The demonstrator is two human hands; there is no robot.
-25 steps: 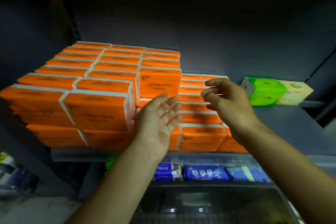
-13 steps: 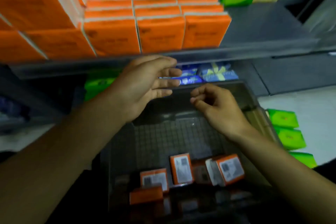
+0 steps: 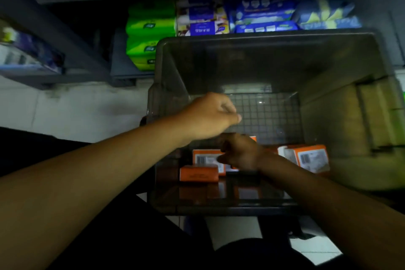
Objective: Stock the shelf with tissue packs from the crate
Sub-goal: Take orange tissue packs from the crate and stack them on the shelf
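Tissue pack (image 3: 205, 158) just beside right fingers (image 3: 226, 153)

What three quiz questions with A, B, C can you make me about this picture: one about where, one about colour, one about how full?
1. Where do the orange packs lie?
A) on the white floor
B) at the bottom of the crate, near side
C) on a chair

2. What colour are the packs stacked behind the crate's far left corner?
A) green
B) red
C) black

3. How full is the crate?
A) heaped to the rim
B) half full
C) nearly empty

Answers:
1 B: the orange packs sit inside the crate walls, close to the person.
2 A: the green packs are bright green.
3 C: most of the bare grid floor shows, with only a few packs left.
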